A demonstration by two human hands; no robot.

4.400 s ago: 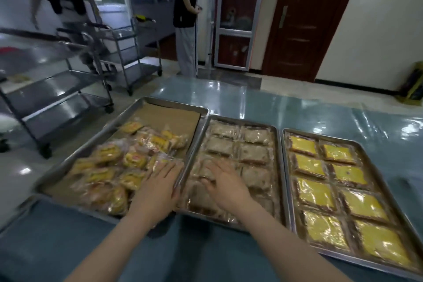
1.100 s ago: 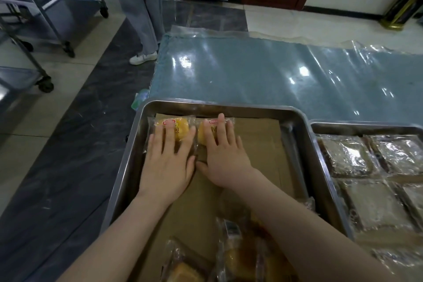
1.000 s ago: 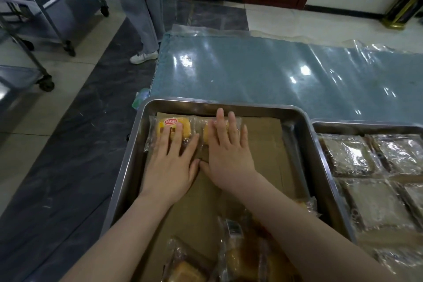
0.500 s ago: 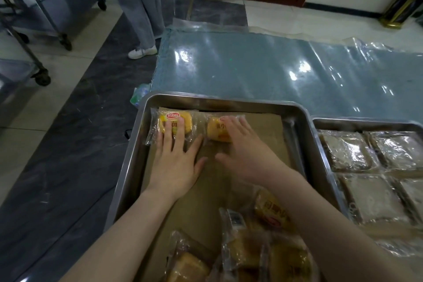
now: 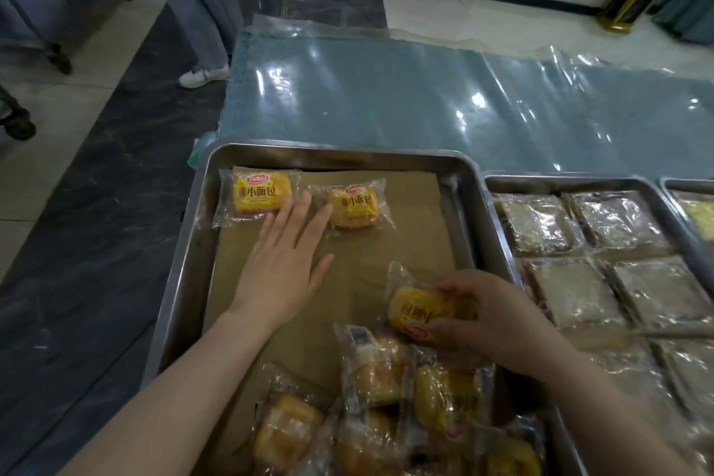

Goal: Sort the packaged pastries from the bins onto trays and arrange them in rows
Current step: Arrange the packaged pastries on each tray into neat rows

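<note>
- Blue-grey surface [image 5: 425, 100] under a clear plastic sheet carries the steel trays side by side
- The left tray [image 5: 181, 263], lined with brown paper [image 5: 347, 255], is the one being filled, and most of its paper is bare
- The middle tray [image 5: 498, 182] is already packed with pale wrapped pastries in neat rows, so that part looks done
- A loose pile [image 5: 386, 417] of yellow bread packets lies jumbled at the near end of the left tray, waiting to be laid out
- The left hand [image 5: 282, 267] lies flat on the paper with its fingers straight and spread, holding nothing, its tips at the edges of the two placed packets
- The right hand [image 5: 498, 313] curls round the held packet [image 5: 415, 311] at the top of the pile, likely the next one for the row
- Only two are set: the first packet [image 5: 260, 197] in the far left corner and the second packet [image 5: 353, 205] near it, slightly askew. The first row is barely begun and the whole pile is left
</note>
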